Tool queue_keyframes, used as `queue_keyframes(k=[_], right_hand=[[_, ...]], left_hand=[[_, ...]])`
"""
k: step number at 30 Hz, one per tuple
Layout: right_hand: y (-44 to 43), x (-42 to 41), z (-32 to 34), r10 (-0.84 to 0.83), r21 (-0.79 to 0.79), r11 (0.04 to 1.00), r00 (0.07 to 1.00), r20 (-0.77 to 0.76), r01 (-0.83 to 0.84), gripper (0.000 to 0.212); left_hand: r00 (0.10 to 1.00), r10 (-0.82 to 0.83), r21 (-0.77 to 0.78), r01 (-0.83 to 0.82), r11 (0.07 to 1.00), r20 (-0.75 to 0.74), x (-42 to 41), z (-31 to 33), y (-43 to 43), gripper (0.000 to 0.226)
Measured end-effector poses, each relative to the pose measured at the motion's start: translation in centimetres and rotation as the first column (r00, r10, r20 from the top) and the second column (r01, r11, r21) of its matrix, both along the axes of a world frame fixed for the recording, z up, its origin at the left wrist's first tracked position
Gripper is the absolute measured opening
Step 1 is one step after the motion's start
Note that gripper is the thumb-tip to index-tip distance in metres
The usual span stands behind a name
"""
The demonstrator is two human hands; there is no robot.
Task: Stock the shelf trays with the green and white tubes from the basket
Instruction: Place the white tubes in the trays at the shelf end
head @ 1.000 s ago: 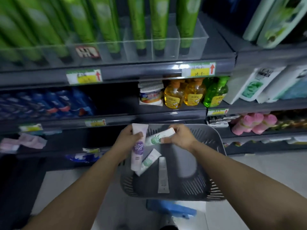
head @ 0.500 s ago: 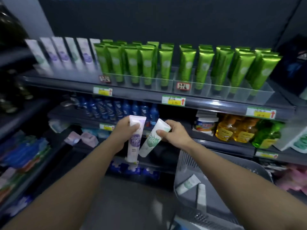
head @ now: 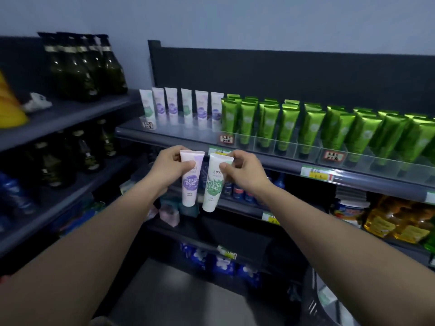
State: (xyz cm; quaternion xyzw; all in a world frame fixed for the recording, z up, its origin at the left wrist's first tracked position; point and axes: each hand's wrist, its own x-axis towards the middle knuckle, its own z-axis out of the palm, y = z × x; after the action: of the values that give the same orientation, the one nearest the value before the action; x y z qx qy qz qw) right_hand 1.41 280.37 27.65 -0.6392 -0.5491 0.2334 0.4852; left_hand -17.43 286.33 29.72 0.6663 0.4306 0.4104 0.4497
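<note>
left hand (head: pixel 170 169) pinching purple-and-white tube (head: pixel 191 178), right hand (head: pixel 242 171) pinching green-and-white tube (head: pixel 215 182), both below the shelf trays (head: pixel 306 147), basket (head: pixel 313 300) far below them

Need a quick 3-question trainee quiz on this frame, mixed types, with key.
1. True or false: the left hand grips the purple-label tube.
2. The green-label tube is held by: A) left hand B) right hand C) neither
3. Fill in: on the shelf, the white tubes stand to the ___ of the green tubes.
Key: 1 true; 2 B; 3 left.
</note>
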Motion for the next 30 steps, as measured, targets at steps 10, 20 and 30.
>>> queue_keyframes(k=[10, 20, 30], right_hand=[[6.8, -3.3, 5.2, -0.025, 0.142, 0.99, 0.997, 0.076, 0.014, 0.012], [16.2, -2.6, 10.3, -0.102, 0.301, 0.951, 0.988, 0.115, 0.064, 0.02], [22.5, -1.7, 12.3, -0.167, 0.333, 0.937, 0.974, 0.151, 0.109, 0.016]], left_hand=[[0.994, 0.106, 0.155, -0.105, 0.982, 0.004, -3.5, 4.6, 6.3, 0.023], [0.981, 0.193, 0.308, -0.187, 0.933, 0.011, -2.4, 9.6, 15.3, 0.032], [0.96, 0.281, 0.408, -0.255, 0.877, -0.003, -1.2, 11.9, 22.4, 0.023]])
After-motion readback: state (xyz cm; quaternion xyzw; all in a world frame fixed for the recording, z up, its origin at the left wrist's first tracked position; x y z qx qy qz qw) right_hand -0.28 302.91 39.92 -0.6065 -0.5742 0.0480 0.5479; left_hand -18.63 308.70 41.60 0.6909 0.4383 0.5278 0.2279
